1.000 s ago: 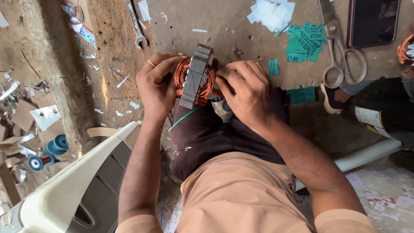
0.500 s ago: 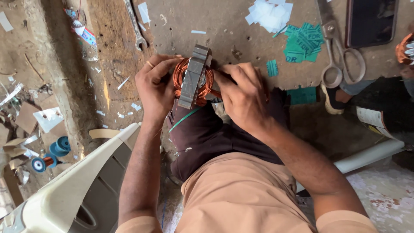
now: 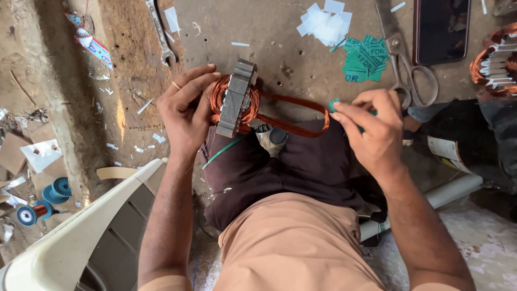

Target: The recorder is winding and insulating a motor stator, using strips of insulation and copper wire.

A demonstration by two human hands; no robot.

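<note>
Two hands at work: left hand [image 3: 186,110] clasped round stator core [image 3: 235,99]; copper coil loop [image 3: 293,116] stretched sideways toward right hand [image 3: 374,129], pinching green slip [image 3: 335,103].

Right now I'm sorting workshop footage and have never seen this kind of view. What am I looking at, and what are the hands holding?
The one camera sits on a person's head and looks down at their own two hands and lap. The left hand grips a grey metal motor core wound with copper wire; a loose copper loop sticks out of it towards the right hand, which pinches a small green slip. On the worn bench beyond lie a wrench, white paper bits, green slips, scissors and a dark phone. Blue wire spools lie low on the left.
</note>
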